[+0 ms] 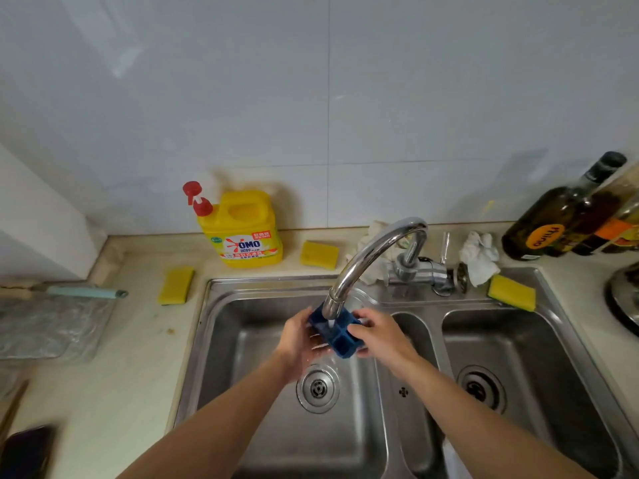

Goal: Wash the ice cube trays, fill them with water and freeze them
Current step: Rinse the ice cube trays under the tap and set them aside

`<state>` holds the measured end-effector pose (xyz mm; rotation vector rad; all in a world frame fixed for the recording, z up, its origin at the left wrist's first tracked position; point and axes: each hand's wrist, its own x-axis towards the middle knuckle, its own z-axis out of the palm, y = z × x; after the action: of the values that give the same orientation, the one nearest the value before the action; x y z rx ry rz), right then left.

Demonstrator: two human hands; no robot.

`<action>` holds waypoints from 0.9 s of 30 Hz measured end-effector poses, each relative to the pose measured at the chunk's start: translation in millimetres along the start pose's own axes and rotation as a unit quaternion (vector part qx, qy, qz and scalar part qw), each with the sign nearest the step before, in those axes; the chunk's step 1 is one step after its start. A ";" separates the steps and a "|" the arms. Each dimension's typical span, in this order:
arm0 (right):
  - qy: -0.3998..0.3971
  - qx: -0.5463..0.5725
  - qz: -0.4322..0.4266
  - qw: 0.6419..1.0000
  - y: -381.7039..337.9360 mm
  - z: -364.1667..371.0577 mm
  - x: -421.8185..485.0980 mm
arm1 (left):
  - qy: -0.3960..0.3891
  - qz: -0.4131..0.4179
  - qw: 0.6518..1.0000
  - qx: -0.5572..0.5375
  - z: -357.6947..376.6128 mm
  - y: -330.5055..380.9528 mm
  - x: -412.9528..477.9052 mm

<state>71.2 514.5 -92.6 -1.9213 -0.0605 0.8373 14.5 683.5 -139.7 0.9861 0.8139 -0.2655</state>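
Left grip (pixel 299 337) and right grip (pixel 378 335) are both holding the small dark blue ice cube tray (pixel 340 340) between them, above the left basin of the stainless steel double sink (pixel 262 437). The left grip is curling its fingers round the tray's left side, while the right grip is pinching the tray's right edge with thumb above and fingers below. The tray is sitting slightly tilted, cells facing up, directly under the mouth of the curved chrome faucet (pixel 373 252), and a thin stream of water (pixel 331 323) is running into one cell. Below the tray the round metal drain (pixel 317 388) is showing in the basin floor. Around the sink, the pale stone desk (pixel 121 357) is carrying a yellow detergent jug with a red pump (pixel 247 233) against the wall, a yellow sponge (pixel 176 285) left of the sink and a second yellow sponge (pixel 318 254) just beside the jug. A third yellow sponge (pixel 511 292) is lying on the sink's back rim, near a crumpled white cloth (pixel 479 257). Dark glass bottles (pixel 553 223) are standing at the far right. A teal-handled tool (pixel 86 292) is lying at the left, and pale grey wall tiles (pixel 311 98) are filling the upper half.
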 end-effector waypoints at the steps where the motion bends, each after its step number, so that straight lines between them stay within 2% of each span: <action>1: -0.002 0.000 -0.008 1.000 -2.1 1.1 1.0 | -0.004 0.000 1.000 0.024 -4.2 -0.2 -1.9; 6: 0.020 -0.036 -0.050 0.998 -11.4 9.4 2.2 | 0.002 0.009 0.992 0.126 -10.6 5.9 -7.4; 9: 0.034 -0.035 -0.058 0.997 -12.0 11.4 1.1 | -0.022 -0.005 0.993 0.118 -6.1 9.2 -12.0; 17: -0.011 0.050 0.029 0.998 3.6 -2.2 -5.3 | 0.020 0.043 0.987 0.153 8.2 11.0 -16.7; 23: 0.026 -0.053 0.031 0.998 1.2 9.0 -4.4 | 0.046 0.087 0.968 0.233 11.8 11.9 -24.4; 27: 0.029 0.026 0.044 0.998 3.7 20.9 -3.2 | 0.084 0.136 0.952 0.260 12.5 16.5 -29.6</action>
<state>55.6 527.6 -99.4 -1.9093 0.0804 0.8320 9.3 677.8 -104.4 1.6206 0.7645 -0.1606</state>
